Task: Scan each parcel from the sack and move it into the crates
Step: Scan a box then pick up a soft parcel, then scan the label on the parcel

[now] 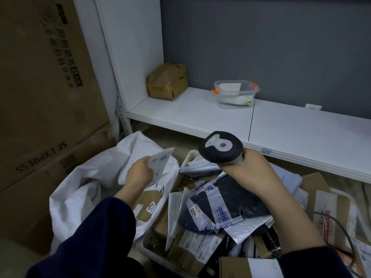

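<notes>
1 parcel (160, 162) — in L hand (138, 173), over sack (90, 177) | R hand (249, 171) — scanner (220, 147)

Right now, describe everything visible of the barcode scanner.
The barcode scanner is a handheld unit with a broad, rounded dark head that looks like matte plastic or rubber. The side of the head facing the camera carries a pale grey keyhole-shaped inset with a round grey disc and a small greenish mark. The right hand grips its pale grey handle and holds it in the air above a dark poly-bag parcel. The scan window is turned away, hidden.
</notes>
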